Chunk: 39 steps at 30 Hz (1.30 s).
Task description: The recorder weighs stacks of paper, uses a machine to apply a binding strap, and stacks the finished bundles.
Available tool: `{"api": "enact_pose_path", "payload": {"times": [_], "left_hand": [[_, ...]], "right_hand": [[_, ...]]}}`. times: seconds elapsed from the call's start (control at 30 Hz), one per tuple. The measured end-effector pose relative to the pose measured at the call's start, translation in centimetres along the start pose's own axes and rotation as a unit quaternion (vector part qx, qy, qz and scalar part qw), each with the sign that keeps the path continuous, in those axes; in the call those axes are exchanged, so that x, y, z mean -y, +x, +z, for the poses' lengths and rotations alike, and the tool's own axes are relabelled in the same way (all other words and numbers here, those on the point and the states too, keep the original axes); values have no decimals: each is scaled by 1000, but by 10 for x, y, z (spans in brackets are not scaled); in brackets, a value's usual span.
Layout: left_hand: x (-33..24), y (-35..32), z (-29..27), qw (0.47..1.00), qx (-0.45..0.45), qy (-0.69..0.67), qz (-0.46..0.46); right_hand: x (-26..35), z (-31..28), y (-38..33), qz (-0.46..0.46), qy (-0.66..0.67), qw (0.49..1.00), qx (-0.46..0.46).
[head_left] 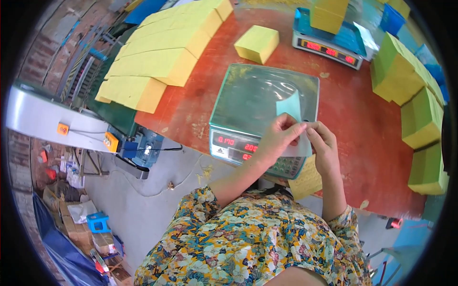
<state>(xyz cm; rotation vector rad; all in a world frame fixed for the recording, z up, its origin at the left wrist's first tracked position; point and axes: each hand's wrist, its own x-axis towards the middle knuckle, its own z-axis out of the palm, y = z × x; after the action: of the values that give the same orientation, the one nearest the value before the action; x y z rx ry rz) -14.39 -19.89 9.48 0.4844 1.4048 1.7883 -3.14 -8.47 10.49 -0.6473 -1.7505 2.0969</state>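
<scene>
Through the head camera I have a pale blue-green sheet (289, 105) in front of me, thin and smooth like paper, with a slightly hollowed upper edge and one corner standing up to a point. A paler portion shows below the hands; I cannot tell whether it belongs to the same piece. The sheet is held over the right front part of the nearer scale (260, 97), whose flat, shiny metal plate has reflections and yellowish smears near its far left corner.

My left hand (281, 136) has its thumb and forefinger pinching the sheet. The right hand (323, 145) meets it there, thumb and forefinger bent toward each other; I cannot tell whether they grip the sheet too.

As for containers, the farther scale (329, 50) has a shallow blue pan (302, 29) with a tall yellow block (329, 14) upright in it. At the upper right I see a blue bin (392, 20), its contents too small to make out. Cardboard boxes (76, 229) are on the floor at the lower left, and I cannot see what they hold.

On the red tabletop (365, 157), yellow stacks (162, 40) line the left side, more yellow bundles (422, 117) stand at the right, and a single yellow block (257, 44) lies beyond the nearer scale.
</scene>
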Motion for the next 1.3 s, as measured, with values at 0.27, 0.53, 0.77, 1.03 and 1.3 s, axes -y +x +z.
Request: {"api": "enact_pose_path", "payload": {"times": [0.27, 0.53, 0.77, 1.03, 1.3], "left_hand": [[-3, -2, 2, 999, -18, 30, -1], [2, -4, -5, 999, -18, -42, 2], [17, -9, -25, 993, -56, 86, 49], [-20, -22, -16, 995, 1, -13, 101], [-20, -8, 67, 935, 204, 238, 163]], "right_hand": [[-6, -6, 3, 4, 38, 999, 0], [-20, -8, 8, -49, -21, 996, -68], [-12, 2, 2, -125, -224, 950, -179], [-18, 0, -39, -192, -201, 885, -375], [-66, -131, -143, -94, -106, 819, -557]]}}
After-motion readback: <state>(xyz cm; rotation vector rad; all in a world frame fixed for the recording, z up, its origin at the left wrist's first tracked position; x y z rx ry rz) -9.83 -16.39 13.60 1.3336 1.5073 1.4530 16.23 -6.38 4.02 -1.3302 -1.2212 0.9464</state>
